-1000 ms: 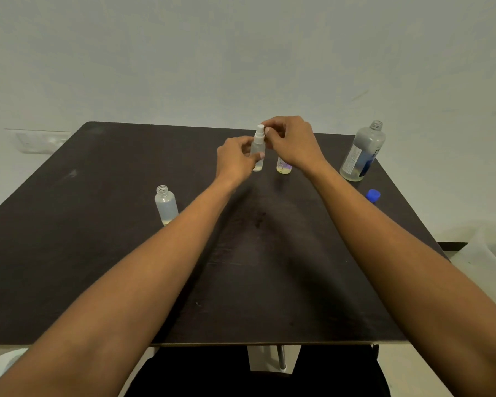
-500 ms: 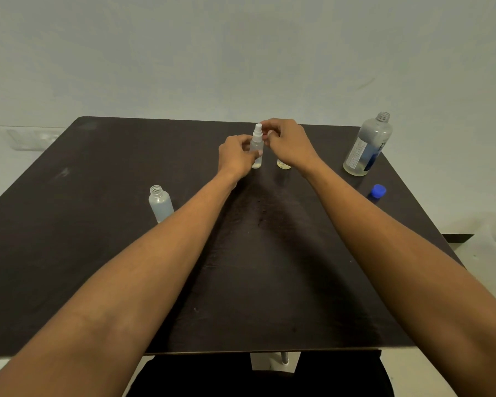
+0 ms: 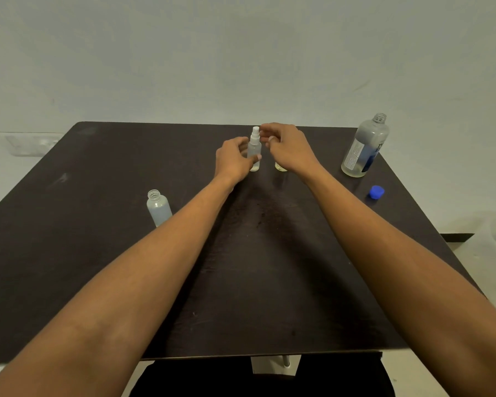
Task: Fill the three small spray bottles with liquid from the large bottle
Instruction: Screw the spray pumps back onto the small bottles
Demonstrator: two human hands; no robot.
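Head view, the only one supplied. A dark table fills the middle and lower frame, with a pale wall behind it. Both bare forearms reach in from the bottom corners and meet at upper centre. The capped bottle, a small clear one with a white spray head fitted, stands upright on the table there. The left hand holds its body: the fingers curl round the far side and the thumb lies across the front. The right hand sits just right of the spray head with its fingers curled and bunched together, tips level with the head; whether they touch it cannot be told. Beneath the right wrist only the base of the third bottle shows, the rest being hidden by the hand. The open bottle, small, translucent and with bare neck threads, stands upright at centre left, just beside the left forearm and well apart from the other two. The large bottle stands upright and uncapped at upper right near the table's far corner, clear liquid visible in its lower part. Its blue cap lies on the table near it, towards the lower right.
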